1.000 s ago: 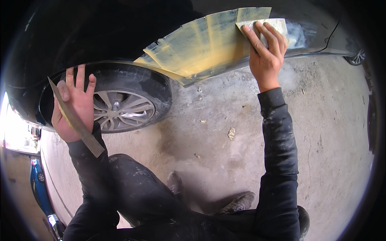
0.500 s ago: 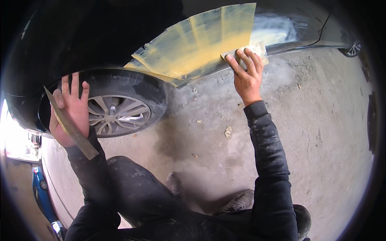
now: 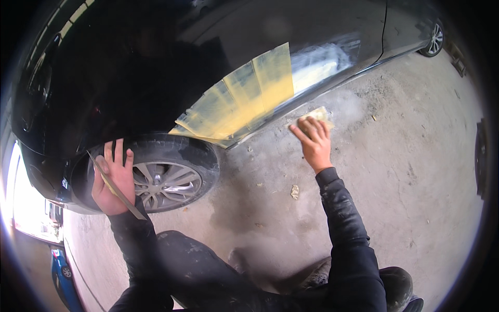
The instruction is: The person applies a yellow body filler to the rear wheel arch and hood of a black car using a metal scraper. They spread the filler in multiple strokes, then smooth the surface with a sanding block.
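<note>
Right grip [image 3: 315,145], fingers spread over a putty spreader [image 3: 319,113], apart from the black car [image 3: 156,78]; left grip [image 3: 117,182] thumb-clamps a putty plate [image 3: 127,201]. Spreader looks light, probably springy; best held by its clean back edge

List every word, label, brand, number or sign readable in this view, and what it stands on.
No text can be read.
Nearest wheel: hub too small to make out.
Tyre: no legible lettering.
Blue car: too small.
Black car, thin plate in left hand, spreader in right hand: nothing legible.
</note>
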Demonstrator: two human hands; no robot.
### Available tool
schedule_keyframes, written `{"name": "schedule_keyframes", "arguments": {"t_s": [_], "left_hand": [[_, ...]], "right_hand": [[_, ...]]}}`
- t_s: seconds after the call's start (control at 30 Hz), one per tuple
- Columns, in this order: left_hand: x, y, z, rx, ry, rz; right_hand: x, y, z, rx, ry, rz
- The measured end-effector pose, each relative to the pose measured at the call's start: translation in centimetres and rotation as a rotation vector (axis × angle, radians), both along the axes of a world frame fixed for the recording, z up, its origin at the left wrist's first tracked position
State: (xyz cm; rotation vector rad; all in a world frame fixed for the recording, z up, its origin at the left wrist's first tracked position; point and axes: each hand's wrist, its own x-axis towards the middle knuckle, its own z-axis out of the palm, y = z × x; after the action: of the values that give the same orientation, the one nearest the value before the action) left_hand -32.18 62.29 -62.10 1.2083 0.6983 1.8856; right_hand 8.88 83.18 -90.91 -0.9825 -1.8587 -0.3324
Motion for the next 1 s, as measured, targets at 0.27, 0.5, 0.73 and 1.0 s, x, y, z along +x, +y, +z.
{"name": "schedule_keyframes", "arguments": {"t_s": [0.27,0.5,0.73,1.0], "left_hand": [[0.3,0.3,-0.5,0.018,0.065,0.027],[0.5,0.1,-0.6,-0.006,0.033,0.094],[0.7,-0.3,-0.1,-0.023,0.049,0.093],[0.1,-0.1,0.1,-0.006,-0.054,0.082]], "right_hand": [[1.5,4.5,9.2,0.221,0.168,-0.01],[0.5,8.6,15.1,0.419,0.279,0.017],[-0.8,10.5,15.7,0.458,0.336,0.059],[-0.8,10.4,13.2,0.407,0.332,0.085]]}}
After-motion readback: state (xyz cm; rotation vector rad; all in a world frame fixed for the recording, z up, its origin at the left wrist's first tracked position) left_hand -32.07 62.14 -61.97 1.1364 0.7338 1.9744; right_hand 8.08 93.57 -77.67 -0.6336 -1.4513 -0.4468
